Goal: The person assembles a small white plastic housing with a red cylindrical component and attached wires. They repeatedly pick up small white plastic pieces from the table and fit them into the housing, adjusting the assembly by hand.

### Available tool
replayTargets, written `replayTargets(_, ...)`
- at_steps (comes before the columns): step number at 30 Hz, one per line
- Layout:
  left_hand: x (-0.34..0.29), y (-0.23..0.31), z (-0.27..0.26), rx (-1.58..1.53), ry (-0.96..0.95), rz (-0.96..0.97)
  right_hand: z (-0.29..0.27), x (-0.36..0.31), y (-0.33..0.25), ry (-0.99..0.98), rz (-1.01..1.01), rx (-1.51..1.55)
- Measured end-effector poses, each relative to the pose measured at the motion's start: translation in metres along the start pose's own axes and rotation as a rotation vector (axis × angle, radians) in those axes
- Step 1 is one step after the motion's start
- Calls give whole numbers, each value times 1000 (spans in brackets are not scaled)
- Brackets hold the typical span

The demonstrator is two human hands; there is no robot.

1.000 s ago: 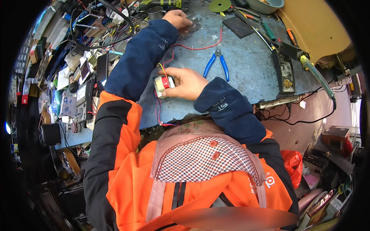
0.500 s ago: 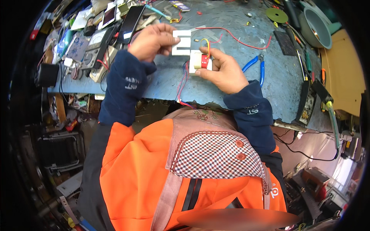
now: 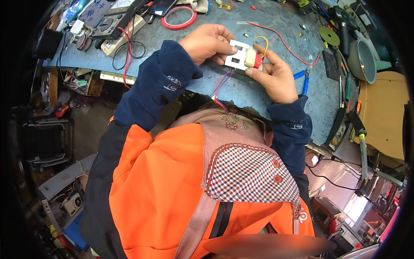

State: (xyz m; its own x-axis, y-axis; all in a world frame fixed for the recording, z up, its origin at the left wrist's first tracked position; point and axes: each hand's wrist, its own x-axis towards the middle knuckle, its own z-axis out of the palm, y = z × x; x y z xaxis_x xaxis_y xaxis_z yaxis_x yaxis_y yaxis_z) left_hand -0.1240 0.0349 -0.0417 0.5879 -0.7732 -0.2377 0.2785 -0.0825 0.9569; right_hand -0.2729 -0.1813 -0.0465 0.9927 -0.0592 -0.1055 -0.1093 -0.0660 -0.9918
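My left hand point(image 3: 208, 42) pinches an E-shaped pale metal transformer core plate point(image 3: 233, 61) between thumb and fingers. My right hand point(image 3: 277, 76) grips a small transformer coil point(image 3: 251, 58), cream and red, from which a yellow wire point(image 3: 266, 42) loops up. The plate's prongs meet the coil's left side; how deep they sit inside it I cannot make out. Red and blue wires point(image 3: 221, 85) hang below the pair toward the bench edge. Both hands are closed, just above the blue bench top point(image 3: 172, 41).
Blue-handled cutters point(image 3: 305, 81) lie right of my right hand, and a long red wire point(image 3: 284, 43) beyond it. A red tape roll point(image 3: 179, 26) and a multimeter point(image 3: 110, 26) are at the left. A grey bowl point(image 3: 362, 62) and green disc point(image 3: 329, 36) stand far right.
The E-shaped plate and the coil were apart; now they meet. My left hand has moved right to my right hand. The view has shifted left, bringing the tape roll into sight.
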Motion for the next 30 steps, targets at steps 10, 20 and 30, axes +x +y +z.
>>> replayTargets(10,4,5,19,642,54,312,2,-3,-18,-65,4,-96)
replayTargets(20,-2,11,8,251,-96,-16,-2,1,-12,-140,18,50)
replayTargets(30,-1,11,32,571,-37,112,0,-4,-22,-164,-4,14)
